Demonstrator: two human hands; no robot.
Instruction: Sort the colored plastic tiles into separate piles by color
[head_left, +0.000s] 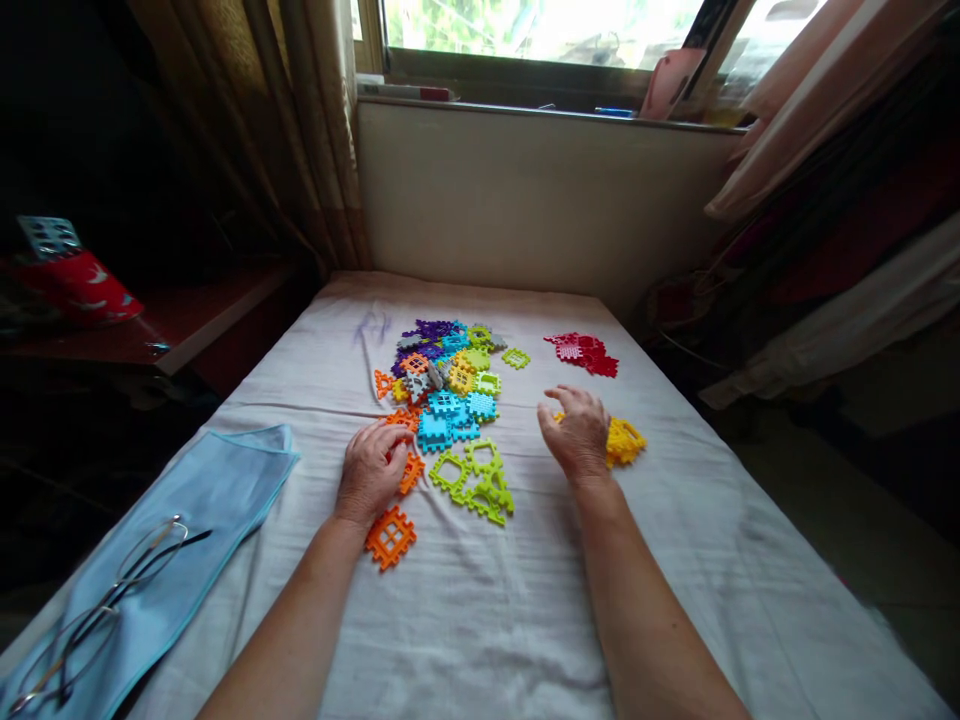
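Head view: white sheet [480,630], mixed heap [461,376] as clock centre. Right hand [579,432] at four, half-open, seemingly empty, by yellow pieces [624,443]; left hand [371,470] at seven, curled over orange pieces [391,538], grip unclear. Handling orange seems in hand; next calls for a fingertip pinch.

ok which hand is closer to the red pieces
Right. The right hand is on the near side of the red pieces, apart from them; the left hand is farther off to the left, at the orange pieces.

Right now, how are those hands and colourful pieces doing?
Left hand at orange pieces. Right hand by yellow pieces. Green pieces lie between the hands.
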